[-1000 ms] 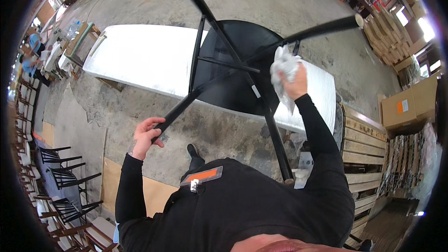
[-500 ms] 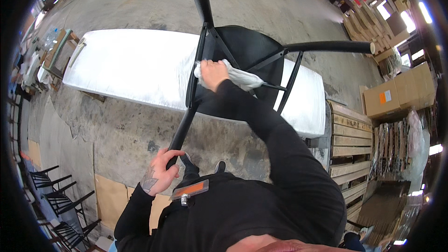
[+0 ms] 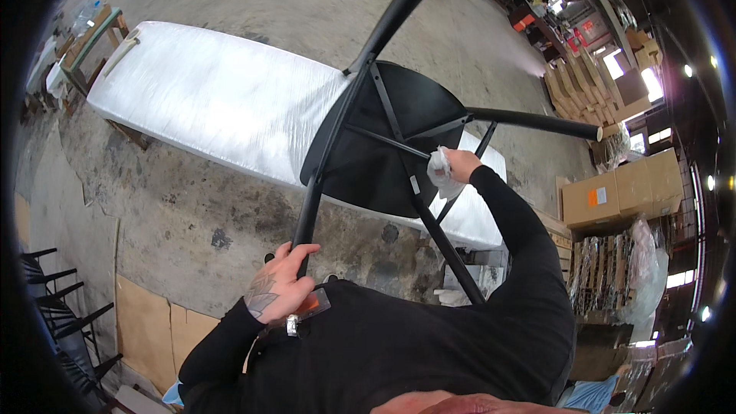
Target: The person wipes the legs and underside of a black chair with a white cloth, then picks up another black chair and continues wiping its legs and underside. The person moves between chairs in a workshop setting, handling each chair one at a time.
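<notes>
A black stool or chair (image 3: 354,172) lies upside down in front of me, its underside and splayed legs facing up; whether it has a backrest is hidden. My left hand (image 3: 280,285) is closed round the lower end of its near left leg (image 3: 313,211). At the right side of the frame, my right hand (image 3: 462,165) grips a crumpled white cloth (image 3: 440,174). The cloth is wrapped about the right end of the thin middle crossbar (image 3: 389,141). Beneath the seat is a long table-like surface (image 3: 207,96) covered in white plastic wrap.
Cardboard boxes (image 3: 622,190) and stacked slatted wood (image 3: 594,268) stand at the right. Pallets (image 3: 579,92) lean farther back. Several black chairs (image 3: 73,299) line the lower left, beside flat cardboard (image 3: 146,314) on the concrete floor. A small table (image 3: 96,42) stands at the far left.
My right hand has slid the cloth rightward along the crossbar, away from the left side. The stool has turned and tilted, so a near right leg now shows. My left hand still grips its leg.
</notes>
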Demonstrator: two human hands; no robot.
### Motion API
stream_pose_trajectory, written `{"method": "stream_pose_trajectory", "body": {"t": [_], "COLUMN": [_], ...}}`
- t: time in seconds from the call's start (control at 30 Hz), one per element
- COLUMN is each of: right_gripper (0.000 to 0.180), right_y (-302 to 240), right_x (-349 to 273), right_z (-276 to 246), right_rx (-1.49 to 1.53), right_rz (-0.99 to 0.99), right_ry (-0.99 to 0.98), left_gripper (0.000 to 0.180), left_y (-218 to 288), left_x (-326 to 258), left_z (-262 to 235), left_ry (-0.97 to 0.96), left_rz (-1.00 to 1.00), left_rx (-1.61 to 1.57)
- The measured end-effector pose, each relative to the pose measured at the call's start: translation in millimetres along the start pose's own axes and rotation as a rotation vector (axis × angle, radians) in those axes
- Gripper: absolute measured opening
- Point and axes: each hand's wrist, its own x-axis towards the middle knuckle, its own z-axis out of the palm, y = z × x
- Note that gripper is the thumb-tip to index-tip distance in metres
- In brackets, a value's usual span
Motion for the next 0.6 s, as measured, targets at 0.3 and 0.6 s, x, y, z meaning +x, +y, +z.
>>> {"method": "stream_pose_trajectory", "body": {"t": [0.3,0.6], "right_gripper": [0.035,0.040], "right_y": [-197.8,-168.4], "right_x": [112.9,172.6], "right_z": [-4.5,-100.7], "right_rx": [0.117,0.148], "right_rz": [0.047,-0.307], "right_ry": [0.866,1.211], "left_gripper": [0.058,0.052], "left_y": [-5.1,1.9], "left_x": [-0.9,-3.1], "left_z": [11.0,7.8], "left_ry": [0.115,0.139], "left_rz": [0.041,0.054], "left_rx": [0.017,0.024]}}
